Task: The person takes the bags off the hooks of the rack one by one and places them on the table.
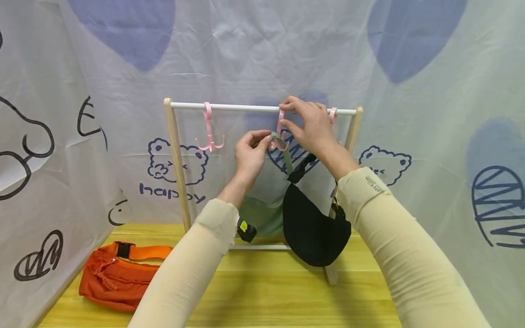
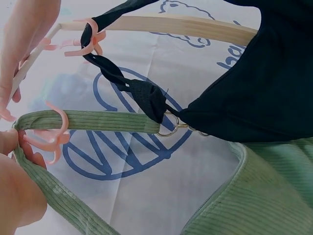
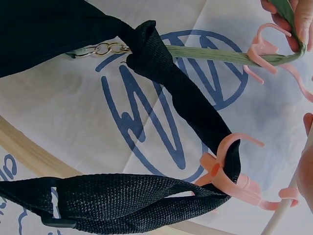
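An orange bag (image 1: 116,284) is laid on the table (image 1: 254,296). A green strap (image 2: 112,121) is pinched by the left hand (image 1: 251,156) at the middle pink hook (image 1: 280,124), apparently to seat it in a prong, its green bag (image 1: 264,218) suspended below. The hook's top is grasped at the rail (image 1: 246,108) by the right hand (image 1: 315,126), presumably for steadiness. A black bag (image 1: 311,228) is hung from the right pink hook (image 3: 215,169).

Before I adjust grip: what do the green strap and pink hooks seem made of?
The green strap looks like corduroy, matte, with lengthwise ribs; fibre unclear. The pink hooks are probably moulded plastic, smooth, with even colour and rounded prongs.
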`<state>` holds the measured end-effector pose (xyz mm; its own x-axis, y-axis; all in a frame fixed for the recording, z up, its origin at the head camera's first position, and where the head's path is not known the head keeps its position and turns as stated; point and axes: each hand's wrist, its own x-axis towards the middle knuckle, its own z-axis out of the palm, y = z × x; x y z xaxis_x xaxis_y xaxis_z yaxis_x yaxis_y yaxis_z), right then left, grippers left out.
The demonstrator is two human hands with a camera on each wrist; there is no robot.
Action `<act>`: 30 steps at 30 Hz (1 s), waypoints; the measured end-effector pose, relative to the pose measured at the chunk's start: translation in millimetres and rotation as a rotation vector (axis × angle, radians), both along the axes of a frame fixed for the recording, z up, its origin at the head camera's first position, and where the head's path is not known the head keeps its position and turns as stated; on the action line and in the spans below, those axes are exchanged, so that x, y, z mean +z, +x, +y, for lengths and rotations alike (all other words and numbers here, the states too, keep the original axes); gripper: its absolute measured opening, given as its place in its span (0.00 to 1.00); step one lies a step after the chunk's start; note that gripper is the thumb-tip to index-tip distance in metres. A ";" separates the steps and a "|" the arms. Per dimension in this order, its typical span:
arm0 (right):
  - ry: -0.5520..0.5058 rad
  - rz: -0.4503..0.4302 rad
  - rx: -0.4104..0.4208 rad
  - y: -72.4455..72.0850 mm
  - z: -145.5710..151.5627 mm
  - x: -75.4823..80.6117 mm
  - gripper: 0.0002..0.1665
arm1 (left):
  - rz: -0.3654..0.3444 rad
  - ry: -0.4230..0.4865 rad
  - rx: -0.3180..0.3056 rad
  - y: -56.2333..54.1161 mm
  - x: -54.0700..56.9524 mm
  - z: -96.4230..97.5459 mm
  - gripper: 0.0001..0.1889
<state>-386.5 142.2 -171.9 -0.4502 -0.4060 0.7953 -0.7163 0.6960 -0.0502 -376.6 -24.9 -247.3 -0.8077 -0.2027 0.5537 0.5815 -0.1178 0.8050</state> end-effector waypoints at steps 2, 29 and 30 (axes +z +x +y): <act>-0.002 -0.002 -0.004 0.0 -0.1 0.6 0.20 | 0.007 0.006 0.003 -0.9 1.2 0.8 0.09; -0.025 -0.018 -0.005 -0.4 -1.5 1.2 0.20 | 0.018 -0.031 -0.004 -3.4 3.9 11.3 0.09; -0.028 -0.019 -0.002 -0.4 -1.4 1.2 0.20 | 0.019 -0.032 -0.007 -3.4 3.7 11.5 0.09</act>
<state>-386.8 140.8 -170.8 -0.4660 -0.3827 0.7977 -0.7133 0.6959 -0.0829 -380.0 -13.4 -243.6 -0.7985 -0.1787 0.5748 0.5956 -0.0959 0.7975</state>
